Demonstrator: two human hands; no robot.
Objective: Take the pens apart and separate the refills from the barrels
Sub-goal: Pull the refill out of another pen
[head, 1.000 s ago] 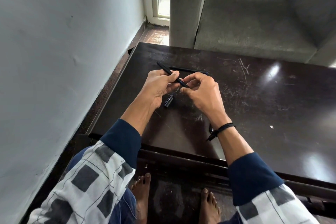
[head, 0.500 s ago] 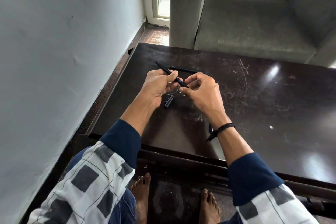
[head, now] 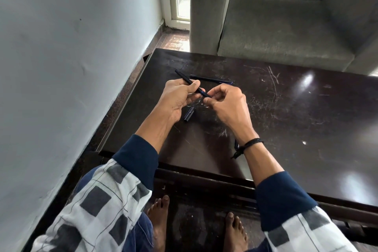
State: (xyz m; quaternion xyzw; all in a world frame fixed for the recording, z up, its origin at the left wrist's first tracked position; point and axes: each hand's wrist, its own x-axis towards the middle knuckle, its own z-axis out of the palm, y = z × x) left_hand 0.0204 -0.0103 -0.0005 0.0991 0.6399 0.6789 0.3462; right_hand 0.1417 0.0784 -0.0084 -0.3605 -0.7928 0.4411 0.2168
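- Since the earlier frames almost nothing has shifted: both hands stay raised over the far left part of the table (head: 286, 129), and the held pen (head: 187, 80) keeps the same slant between them.
- The held pen is a dark, slim barrel. Its far end sticks out past the left hand (head: 178, 98), pointing toward the table's far left corner, and its near end runs into the right hand (head: 227, 104).
- The left hand grasps the barrel, thumb laid on top and fingers curled beneath it, with the back of the hand toward the camera.
- The right hand pinches the near tip of the pen between thumb and forefinger, the other fingers bent loosely above; whether the tip piece has come loose cannot be told.
- Both forearms reach in from the near edge, wrists lifted off the surface. A black wristband (head: 250, 143) sits on the right wrist.
- A dark cap (head: 189, 114) lies on the table just under the hands, nearer the left edge.
- A second pen (head: 210, 78) lies flat beyond the hands, roughly parallel to the far edge.
- A grey armchair (head: 286, 26) stands past the far edge.
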